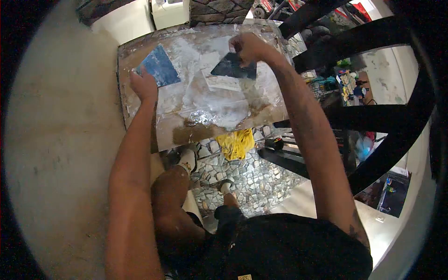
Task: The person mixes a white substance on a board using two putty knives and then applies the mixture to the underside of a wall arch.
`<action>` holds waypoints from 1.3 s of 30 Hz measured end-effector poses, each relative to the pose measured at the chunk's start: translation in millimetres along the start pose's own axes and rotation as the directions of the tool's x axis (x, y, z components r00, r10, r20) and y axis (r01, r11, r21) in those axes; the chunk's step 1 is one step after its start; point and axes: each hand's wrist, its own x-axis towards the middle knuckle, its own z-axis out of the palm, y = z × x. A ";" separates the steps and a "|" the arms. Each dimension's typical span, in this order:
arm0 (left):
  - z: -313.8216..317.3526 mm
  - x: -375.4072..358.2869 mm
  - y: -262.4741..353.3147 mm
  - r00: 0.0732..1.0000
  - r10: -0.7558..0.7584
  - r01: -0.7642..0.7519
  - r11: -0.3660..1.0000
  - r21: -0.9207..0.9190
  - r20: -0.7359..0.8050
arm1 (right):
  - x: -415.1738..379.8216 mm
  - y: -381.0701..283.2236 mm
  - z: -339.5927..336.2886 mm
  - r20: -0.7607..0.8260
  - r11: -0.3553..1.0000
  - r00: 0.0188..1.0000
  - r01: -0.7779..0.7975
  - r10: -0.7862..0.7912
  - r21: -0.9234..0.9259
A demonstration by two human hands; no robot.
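My left hand (143, 84) is closed on the lower left edge of a blue flat sheet (162, 66) with whitish smears, at the left of the board. My right hand (249, 48) grips the upper edge of a dark four-sided flat sheet (234, 66), its fingers bent around it. Both sheets are over a worn board (270, 110) covered in white, chalky paste. A pale flat strip (222, 84) shows just below the dark sheet. Nearer me, a wet patch (202, 118) glistens on the board.
A yellow cloth (235, 143) hangs below the board's near edge, above a stone-patterned floor (261, 177). Black curved bars (364, 116) stand close at the right, with cluttered things beyond. A plain wall (60, 140) runs along the left.
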 end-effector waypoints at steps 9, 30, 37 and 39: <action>-6.0 -4.0 11.6 0.995 0.080 -0.077 0.996 0.038 -0.063 | -124.7 -86.2 70.3 -0.557 0.982 0.810 -0.182 0.183 0.058; -4.1 -1.8 6.4 0.999 -0.050 0.050 0.999 -0.015 0.008 | -118.9 -100.5 154.2 0.050 -0.058 0.268 0.025 0.962 0.998; -12.1 10.2 4.6 0.998 0.062 -0.065 0.974 -0.216 -0.020 | -157.7 -90.4 105.2 -0.220 0.373 0.334 -0.517 0.917 0.770; -30.6 8.3 39.4 0.980 0.071 -0.064 0.997 -0.045 0.188 | -169.9 -94.5 62.5 -0.071 0.367 0.442 -0.633 0.894 0.682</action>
